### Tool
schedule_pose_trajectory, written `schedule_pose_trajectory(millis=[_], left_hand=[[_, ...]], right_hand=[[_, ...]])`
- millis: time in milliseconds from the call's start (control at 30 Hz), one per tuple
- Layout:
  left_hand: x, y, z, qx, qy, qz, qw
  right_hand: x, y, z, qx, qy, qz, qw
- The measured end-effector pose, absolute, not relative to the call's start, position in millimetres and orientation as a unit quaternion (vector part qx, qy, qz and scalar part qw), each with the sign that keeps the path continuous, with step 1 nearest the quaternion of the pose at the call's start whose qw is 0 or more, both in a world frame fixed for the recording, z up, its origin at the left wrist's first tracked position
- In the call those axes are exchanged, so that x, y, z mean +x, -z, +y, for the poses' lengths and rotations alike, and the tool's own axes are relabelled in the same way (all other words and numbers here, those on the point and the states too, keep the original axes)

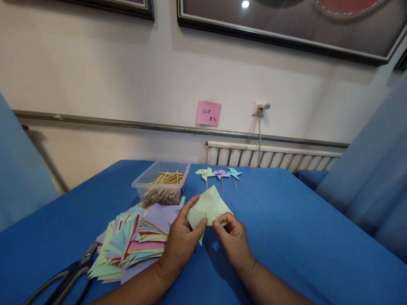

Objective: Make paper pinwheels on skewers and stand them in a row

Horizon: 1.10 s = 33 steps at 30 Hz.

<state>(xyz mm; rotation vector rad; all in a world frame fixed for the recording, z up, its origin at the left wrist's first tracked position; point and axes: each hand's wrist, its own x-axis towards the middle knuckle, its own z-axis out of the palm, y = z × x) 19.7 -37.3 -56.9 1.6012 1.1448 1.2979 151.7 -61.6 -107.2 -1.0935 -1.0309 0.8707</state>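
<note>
Between my hands, above the blue cloth, is a pale green paper square [211,205] with slits cut in it. My left hand [182,237] is closed on its left side, the thumb on top near the middle and the fingers mostly behind it. With thumb and forefinger, my right hand [233,239] pinches the paper's lower right part close to a slit. Left of my left hand lies a thick pile of coloured paper [136,241] in purple, green, blue, pink and red.
Black-handled scissors [74,271] lie at the lower left, partly under the pile. Behind it stands a clear plastic box [143,182] of thin wooden sticks [168,178]. Three paper pinwheels on sticks, green [206,173], purple [221,174] and blue [233,173], lie near the table's far edge.
</note>
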Motion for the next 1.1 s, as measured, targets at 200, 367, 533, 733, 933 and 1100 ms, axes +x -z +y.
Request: schedule_pose_trajectory(millis=[200, 367, 533, 733, 933, 1100], left_hand=[[19.9, 60.8, -35.4, 0.643, -0.499, 0.436, 0.385], [20.3, 65.4, -33.6, 0.636, -0.502, 0.421, 0.408], [20.2, 65.9, -33.3, 0.626, -0.501, 0.424, 0.422], [18.8, 64.5, -33.0, 0.634, -0.492, 0.439, 0.404], [18.0, 62.8, -32.4, 0.628, -0.490, 0.452, 0.402], [17.9, 64.0, -32.6, 0.631, -0.489, 0.456, 0.393]], right_hand=[[152.5, 109.4, -60.8, -0.489, -0.388, -0.445, 0.642], [152.4, 107.7, -61.5, -0.487, -0.388, -0.450, 0.641], [152.2, 108.2, -61.2, -0.496, -0.383, -0.450, 0.636], [152.2, 108.9, -60.4, -0.497, -0.379, -0.458, 0.633], [150.9, 106.6, -61.6, -0.499, -0.390, -0.454, 0.627], [150.3, 103.7, -63.6, -0.494, -0.398, -0.451, 0.628]])
